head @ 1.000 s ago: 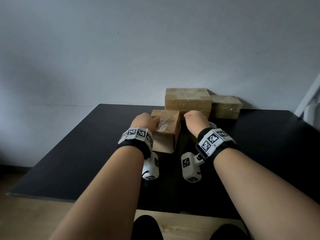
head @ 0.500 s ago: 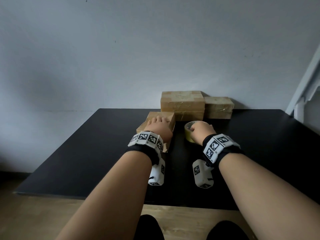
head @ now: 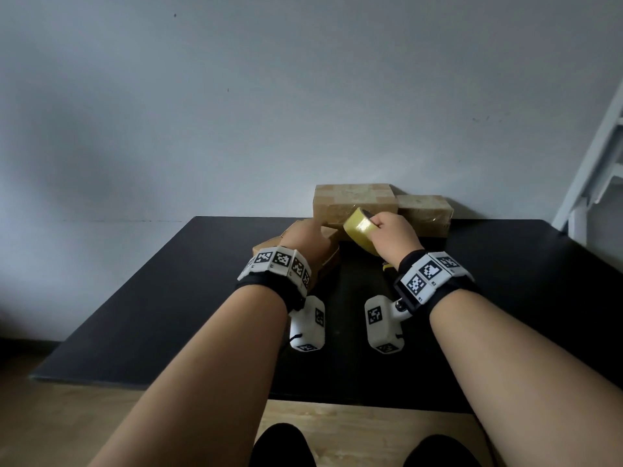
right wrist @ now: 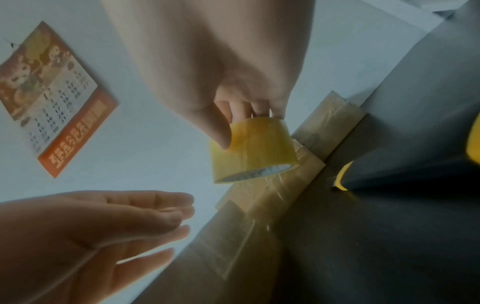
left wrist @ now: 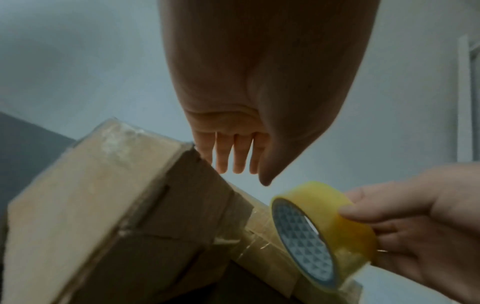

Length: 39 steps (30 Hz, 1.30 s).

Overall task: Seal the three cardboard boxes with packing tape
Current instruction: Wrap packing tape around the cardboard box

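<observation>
My right hand grips a roll of yellowish packing tape, lifted off the black table; its thumb and fingers pinch the tape roll. The tape roll shows a patterned core. My left hand hovers with straight fingers above a small untaped cardboard box, holding nothing. The left hand lies flat just left of the tape. Two taped boxes stand at the back: a bigger box and a lower box.
A grey wall rises right behind the boxes. A calendar hangs on the wall. A yellow-handled object lies on the table under my right wrist. A white frame stands at the right. Wooden floor lies below the table's near edge.
My right hand has lifted the tape roll off the table and raised it toward the boxes. My left hand has come off the small box top and now hovers above it.
</observation>
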Each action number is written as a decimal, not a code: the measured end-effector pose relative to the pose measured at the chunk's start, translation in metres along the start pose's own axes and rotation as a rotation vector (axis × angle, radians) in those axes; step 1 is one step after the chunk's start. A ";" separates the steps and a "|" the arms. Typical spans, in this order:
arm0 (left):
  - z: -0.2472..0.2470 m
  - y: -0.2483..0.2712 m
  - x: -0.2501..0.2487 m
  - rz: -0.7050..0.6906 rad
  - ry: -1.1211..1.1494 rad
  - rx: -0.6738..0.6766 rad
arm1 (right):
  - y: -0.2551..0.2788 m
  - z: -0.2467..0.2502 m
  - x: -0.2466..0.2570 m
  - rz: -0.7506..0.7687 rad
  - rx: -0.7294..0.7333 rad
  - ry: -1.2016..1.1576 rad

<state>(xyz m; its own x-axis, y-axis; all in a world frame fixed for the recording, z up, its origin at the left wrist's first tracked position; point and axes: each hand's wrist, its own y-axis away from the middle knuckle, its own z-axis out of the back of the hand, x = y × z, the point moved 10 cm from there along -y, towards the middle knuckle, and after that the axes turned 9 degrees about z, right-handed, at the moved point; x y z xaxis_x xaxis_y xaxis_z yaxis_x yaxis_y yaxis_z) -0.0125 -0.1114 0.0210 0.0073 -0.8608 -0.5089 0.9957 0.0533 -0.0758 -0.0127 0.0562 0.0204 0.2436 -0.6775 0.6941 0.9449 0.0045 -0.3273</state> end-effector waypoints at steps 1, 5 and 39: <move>0.002 0.001 -0.004 0.006 0.057 -0.009 | 0.000 0.003 0.004 0.011 -0.019 -0.051; 0.002 0.002 -0.018 0.007 0.375 0.018 | 0.005 0.009 0.014 0.024 -0.038 -0.224; 0.019 -0.008 -0.018 0.029 0.285 -0.246 | 0.016 -0.007 0.017 0.238 0.081 -0.027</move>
<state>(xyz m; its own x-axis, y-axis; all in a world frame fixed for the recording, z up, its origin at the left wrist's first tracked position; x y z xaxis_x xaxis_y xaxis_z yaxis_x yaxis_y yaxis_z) -0.0190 -0.1056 0.0469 -0.0255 -0.6838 -0.7292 0.9431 0.2254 -0.2443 0.0048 0.0399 0.0227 0.4664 -0.6304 0.6205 0.8741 0.2212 -0.4324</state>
